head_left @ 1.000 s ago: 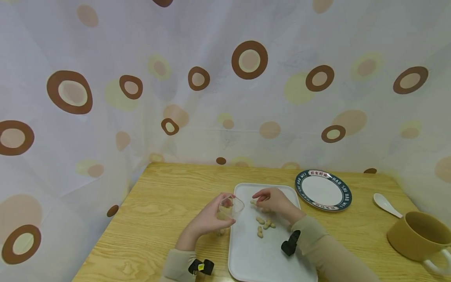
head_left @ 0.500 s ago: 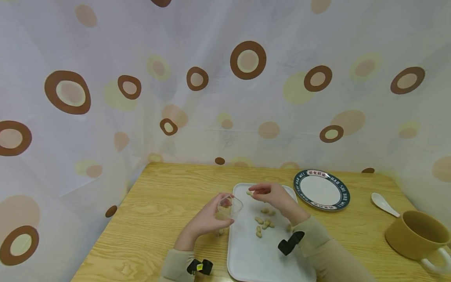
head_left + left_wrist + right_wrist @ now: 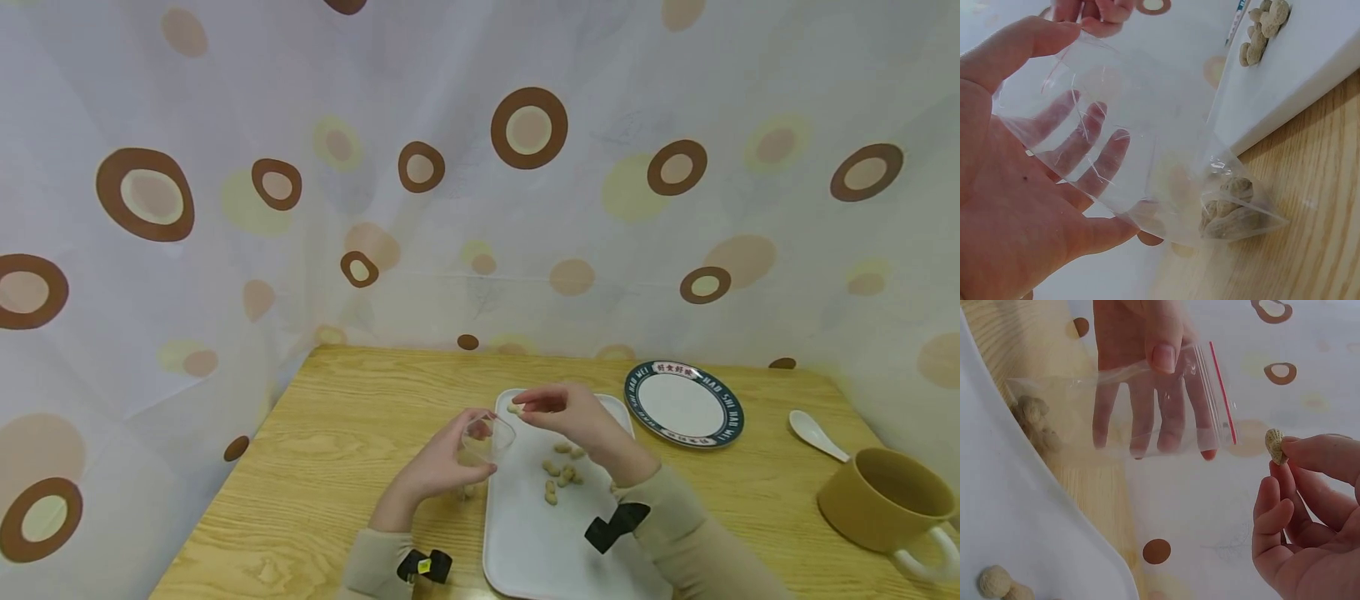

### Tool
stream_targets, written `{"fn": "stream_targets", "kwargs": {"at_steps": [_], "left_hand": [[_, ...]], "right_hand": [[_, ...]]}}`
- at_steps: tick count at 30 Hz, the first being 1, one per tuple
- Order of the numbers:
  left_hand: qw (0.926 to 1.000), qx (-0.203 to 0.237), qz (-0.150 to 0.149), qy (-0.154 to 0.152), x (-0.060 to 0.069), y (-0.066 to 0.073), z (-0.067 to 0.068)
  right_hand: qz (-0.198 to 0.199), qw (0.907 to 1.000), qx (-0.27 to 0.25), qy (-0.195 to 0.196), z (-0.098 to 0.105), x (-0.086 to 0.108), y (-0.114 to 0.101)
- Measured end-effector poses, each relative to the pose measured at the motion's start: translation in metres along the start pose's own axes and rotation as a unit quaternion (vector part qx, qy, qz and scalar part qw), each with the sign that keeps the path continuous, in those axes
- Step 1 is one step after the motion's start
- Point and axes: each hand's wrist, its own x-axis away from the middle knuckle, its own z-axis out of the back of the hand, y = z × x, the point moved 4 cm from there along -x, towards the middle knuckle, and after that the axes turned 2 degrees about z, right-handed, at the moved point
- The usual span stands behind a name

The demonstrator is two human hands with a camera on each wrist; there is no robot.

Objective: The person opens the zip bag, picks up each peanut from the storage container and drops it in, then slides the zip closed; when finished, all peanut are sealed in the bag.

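Observation:
My left hand grips a clear zip bag by its mouth, the thumb on one side and fingers spread behind the film. The mouth, edged with a red stripe, gapes. Several unshelled peanuts lie in the bag's bottom corner, beside the tray. A single peanut is pinched between the thumb and a fingertip of my right hand. That hand hovers over the far left part of the white tray, just apart from the bag's mouth. Several loose peanuts lie mid-tray, left of my right wrist.
A blue-rimmed white plate stands beyond the tray on the right. Farther right are a white spoon and a mustard-coloured mug with a white handle. A patterned curtain hangs behind the wooden table.
My right hand has lifted the peanut from among those on the tray and carried it left, toward the bag's mouth. My left hand has stayed almost still with the bag.

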Motion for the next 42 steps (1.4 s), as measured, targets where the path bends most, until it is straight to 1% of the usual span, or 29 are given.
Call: {"fn": "stream_targets", "kwargs": {"at_steps": [6, 13, 19, 23, 26, 32, 38, 42], "left_hand": [[0.9999, 0.006, -0.006, -0.006, 0.000, 0.001, 0.000], [1.0000, 0.001, -0.008, -0.004, 0.000, 0.000, 0.000], [0.9998, -0.001, -0.016, -0.009, -0.002, 0.001, 0.000], [0.9999, 0.003, -0.009, -0.008, -0.001, 0.000, 0.000], [1.0000, 0.005, -0.003, -0.001, 0.000, 0.000, 0.001], [1.0000, -0.001, -0.006, 0.007, 0.001, -0.001, 0.006], [0.9999, 0.004, -0.009, 0.004, 0.001, -0.001, 0.006], [0.9999, 0.003, -0.015, 0.002, 0.000, -0.001, 0.005]], "right_hand": [[0.027, 0.9994, 0.009, -0.019, -0.010, 0.002, -0.012], [0.031, 0.9989, -0.013, -0.033, -0.018, 0.003, -0.015], [0.040, 0.9983, -0.016, -0.040, -0.020, 0.004, -0.014], [0.037, 0.9987, -0.010, -0.033, -0.017, 0.005, -0.013], [0.034, 0.9991, 0.006, -0.023, -0.013, 0.006, -0.011], [0.029, 0.9990, 0.034, -0.005, -0.006, 0.007, -0.003], [0.025, 0.9979, 0.058, 0.019, 0.006, 0.010, 0.012], [0.013, 0.9973, 0.065, 0.031, 0.015, 0.010, 0.024]]}}
